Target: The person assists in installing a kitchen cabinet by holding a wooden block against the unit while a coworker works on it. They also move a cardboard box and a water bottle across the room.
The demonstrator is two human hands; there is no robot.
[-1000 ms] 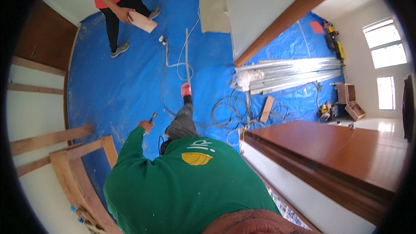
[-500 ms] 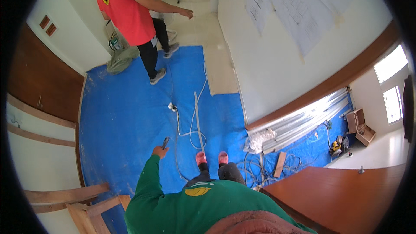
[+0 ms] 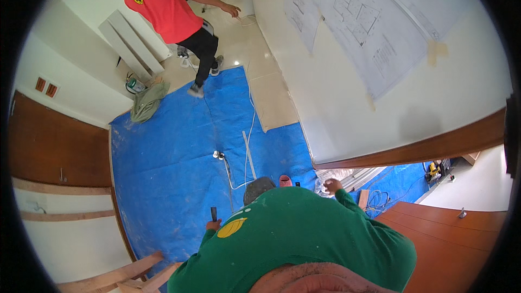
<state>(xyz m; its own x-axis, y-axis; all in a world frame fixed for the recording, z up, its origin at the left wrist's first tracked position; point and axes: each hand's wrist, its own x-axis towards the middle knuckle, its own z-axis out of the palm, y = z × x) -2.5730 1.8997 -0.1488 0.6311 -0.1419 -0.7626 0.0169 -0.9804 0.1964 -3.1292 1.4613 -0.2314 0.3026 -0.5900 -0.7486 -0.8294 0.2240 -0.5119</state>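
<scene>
My left hand (image 3: pixel 213 224) is closed around a dark, narrow object (image 3: pixel 214 214) whose upper end sticks out above the fingers; its kind cannot be made out. Under it lies a blue tarp (image 3: pixel 168 184) covering the floor. My right hand (image 3: pixel 332 185) hangs beside a clear plastic-wrapped bundle (image 3: pixel 325 176), fingers loosely bent, with nothing visible in them. A pink slipper (image 3: pixel 285 180) shows on one foot, while a bent knee in dark trousers (image 3: pixel 259 189) hides the other.
A person in a red shirt (image 3: pixel 163 5) walks at the tarp's far edge. A white cable with a socket (image 3: pixel 218 155) and a thin strip (image 3: pixel 249 154) lie ahead. Taped drawings (image 3: pixel 374 32) cover the right wall. A brown door panel (image 3: pixel 434 239) stands right, wooden framing (image 3: pixel 125 274) left.
My left hand has drawn back toward my body, still holding the dark object. My right hand has come into view, and one knee has risen. The red-shirted person has stepped farther off.
</scene>
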